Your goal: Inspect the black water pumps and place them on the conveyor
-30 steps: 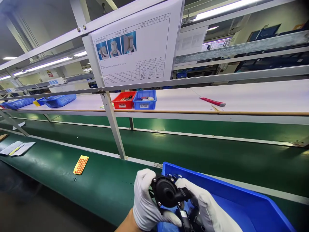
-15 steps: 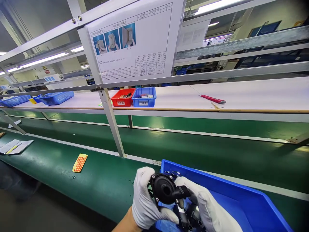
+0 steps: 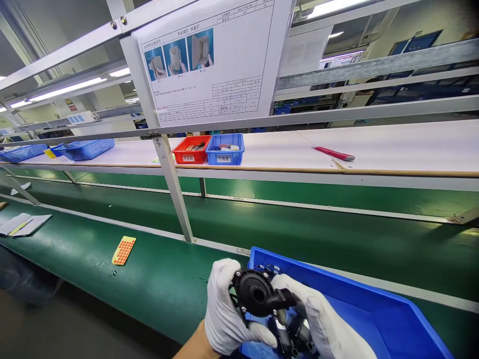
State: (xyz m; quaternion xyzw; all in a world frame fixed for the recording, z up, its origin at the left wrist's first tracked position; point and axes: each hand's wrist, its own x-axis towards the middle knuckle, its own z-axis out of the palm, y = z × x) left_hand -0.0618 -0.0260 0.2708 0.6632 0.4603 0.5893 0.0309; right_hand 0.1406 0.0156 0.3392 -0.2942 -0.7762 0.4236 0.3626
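Observation:
A black round pump [image 3: 255, 294], with small screws around its rim and a spout on its right side, faces me above a blue bin. My left hand [image 3: 225, 311], in a white glove, grips the pump's left edge, fingers behind and thumb below. Gloved too, my right hand [image 3: 325, 319] closes on the spout side of the pump; its fingertips are partly hidden. Below the pump, more black pump parts [image 3: 295, 335] lie in the blue bin [image 3: 359, 309].
A sheet of orange stickers [image 3: 123, 251] and an open notebook [image 3: 23, 225] lie on the green bench [image 3: 160, 284]. The shelf above holds a red tray [image 3: 191, 150], a blue tray [image 3: 225, 150] and a red cutter [image 3: 334, 153]. A metal post [image 3: 175, 194] rises behind the bench.
The view has shifted very slightly. Both hands keep the pump in nearly the same position.

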